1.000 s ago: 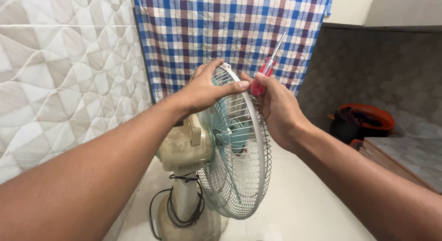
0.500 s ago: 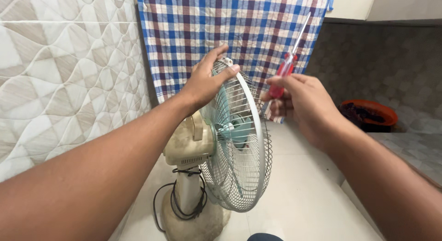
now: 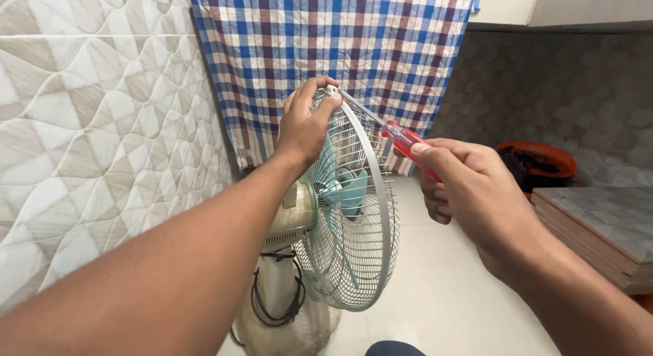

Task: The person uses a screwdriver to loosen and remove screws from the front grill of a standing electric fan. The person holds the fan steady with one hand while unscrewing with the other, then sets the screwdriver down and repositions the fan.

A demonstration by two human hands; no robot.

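Tilted down now, screwdriver [image 3: 398,137] tip points up-left at fan guard [image 3: 371,213]; right hand [image 3: 462,186] pinches handle.

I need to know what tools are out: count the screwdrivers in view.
1. The red-handled screwdriver is in the right hand, its tip at the top clip of the fan guard, where the left hand grips. Others may lie out of view.
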